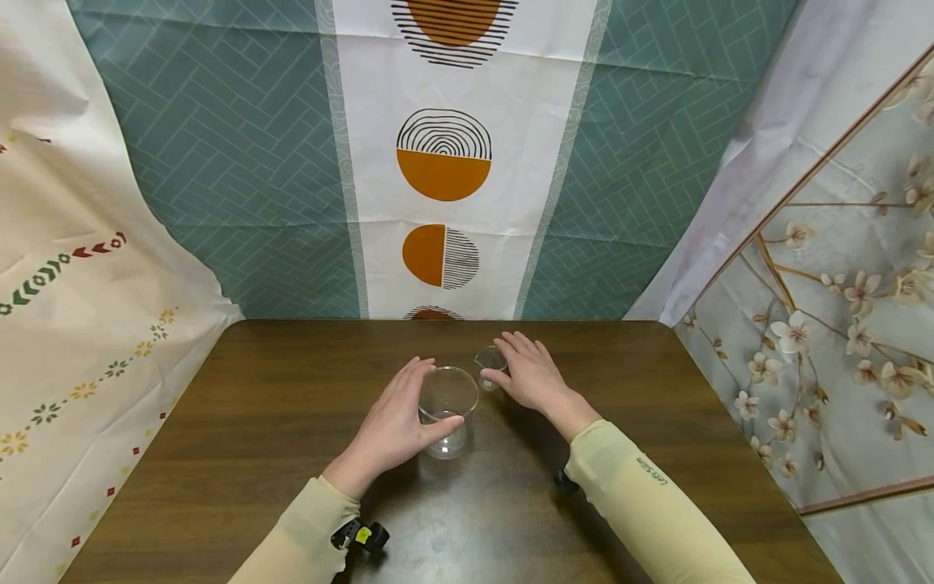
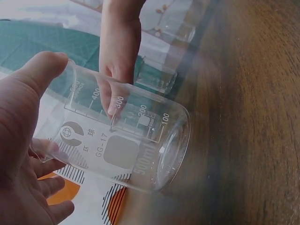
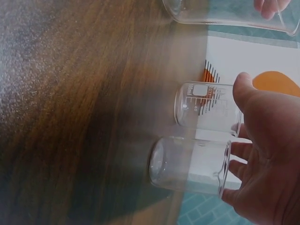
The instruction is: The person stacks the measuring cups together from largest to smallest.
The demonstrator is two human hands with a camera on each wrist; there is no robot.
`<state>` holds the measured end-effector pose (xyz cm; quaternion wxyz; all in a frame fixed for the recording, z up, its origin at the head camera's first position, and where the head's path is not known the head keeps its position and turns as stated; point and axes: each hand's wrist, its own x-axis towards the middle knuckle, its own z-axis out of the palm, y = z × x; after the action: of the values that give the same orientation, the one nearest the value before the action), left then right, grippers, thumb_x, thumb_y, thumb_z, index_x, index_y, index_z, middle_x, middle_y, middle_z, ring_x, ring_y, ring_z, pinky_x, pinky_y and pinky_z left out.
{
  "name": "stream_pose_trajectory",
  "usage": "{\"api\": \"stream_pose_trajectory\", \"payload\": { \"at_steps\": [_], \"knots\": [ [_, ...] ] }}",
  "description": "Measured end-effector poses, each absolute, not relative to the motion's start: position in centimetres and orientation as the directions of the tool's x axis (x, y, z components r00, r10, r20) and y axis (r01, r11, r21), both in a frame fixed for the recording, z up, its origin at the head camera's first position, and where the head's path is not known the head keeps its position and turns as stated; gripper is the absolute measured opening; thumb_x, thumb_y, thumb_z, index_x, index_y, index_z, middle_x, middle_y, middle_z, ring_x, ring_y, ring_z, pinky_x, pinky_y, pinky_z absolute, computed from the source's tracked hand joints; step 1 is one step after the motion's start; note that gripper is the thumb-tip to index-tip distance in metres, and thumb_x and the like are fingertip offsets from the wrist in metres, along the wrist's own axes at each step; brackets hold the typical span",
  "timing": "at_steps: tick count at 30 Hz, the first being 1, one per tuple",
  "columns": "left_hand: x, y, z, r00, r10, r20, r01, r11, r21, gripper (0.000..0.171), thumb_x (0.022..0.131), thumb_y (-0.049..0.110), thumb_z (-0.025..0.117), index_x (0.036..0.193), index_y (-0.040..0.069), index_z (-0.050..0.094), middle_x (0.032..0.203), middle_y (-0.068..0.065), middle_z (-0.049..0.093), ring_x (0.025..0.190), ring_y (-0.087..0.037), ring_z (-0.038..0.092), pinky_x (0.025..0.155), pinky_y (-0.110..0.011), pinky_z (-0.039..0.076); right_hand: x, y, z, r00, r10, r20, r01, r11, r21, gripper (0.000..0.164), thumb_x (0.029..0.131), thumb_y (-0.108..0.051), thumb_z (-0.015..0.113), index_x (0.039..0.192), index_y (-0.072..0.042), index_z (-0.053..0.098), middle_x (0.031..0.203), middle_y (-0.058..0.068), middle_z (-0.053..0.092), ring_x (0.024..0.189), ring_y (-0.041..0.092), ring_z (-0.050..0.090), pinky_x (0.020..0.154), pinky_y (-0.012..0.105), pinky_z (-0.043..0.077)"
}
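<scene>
- While the left hand (image 1: 390, 418) grips the rim of a large, clear glass cylindrical beaker (image 1: 450, 396) from nine o'clock, its thumb crosses the near side and hides part of the wall; whether the base touches the brown wood-grain tabletop (image 1: 292, 389) is hard to tell.
- Between one and two o'clock of that beaker, the right hand (image 1: 534, 377) pinches a small clear glass beaker (image 3: 206, 105) at its rim, thumb and fingers on opposite sides; its own thumb covers some of the glass in the head view.
- Only the right wrist view plainly shows a second small clear beaker (image 3: 187, 164), near seven o'clock of the first; whether the other fingers touch its rim cannot be told.
- That view cuts the large beaker off at twelve o'clock.
- The left wrist view alone makes the large beaker's "500ml" print legible; a faint glassy shape (image 2: 179, 32) toward one o'clock there is too blurred to identify.
</scene>
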<state>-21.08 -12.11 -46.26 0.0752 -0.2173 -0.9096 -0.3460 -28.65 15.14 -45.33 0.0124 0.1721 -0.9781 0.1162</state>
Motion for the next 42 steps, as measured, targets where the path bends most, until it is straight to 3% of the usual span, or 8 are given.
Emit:
{"api": "stream_pose_trajectory", "payload": {
  "at_steps": [23, 42],
  "knots": [
    [-20.9, -12.0, -45.9, -0.896, 0.341, 0.285, 0.444, 0.663, 0.603, 0.092, 0.089, 0.057, 0.089, 0.155, 0.005, 0.052, 0.169, -0.017, 0.045, 0.165, -0.039, 0.029, 0.127, -0.065, 0.031, -29.3, 15.2, -46.3, -0.925, -0.36, 0.124, -0.38, 0.876, -0.297, 0.072, 0.111, -0.053, 0.063, 0.155, 0.003, 0.055, 0.168, 0.023, 0.046, 0.161, 0.042, 0.034, 0.13, 0.063, 0.025],
    [-20.9, -12.0, -46.1, -0.903, 0.337, 0.266, 0.428, 0.67, 0.606, 0.097, 0.089, 0.06, 0.087, 0.16, 0.007, 0.048, 0.171, -0.016, 0.044, 0.165, -0.038, 0.028, 0.126, -0.066, 0.033, -29.1, 14.9, -45.8, -0.936, -0.337, 0.1, -0.351, 0.877, -0.329, 0.07, 0.11, -0.048, 0.068, 0.156, 0.002, 0.055, 0.167, 0.022, 0.048, 0.162, 0.041, 0.034, 0.131, 0.061, 0.023]
  ]
}}
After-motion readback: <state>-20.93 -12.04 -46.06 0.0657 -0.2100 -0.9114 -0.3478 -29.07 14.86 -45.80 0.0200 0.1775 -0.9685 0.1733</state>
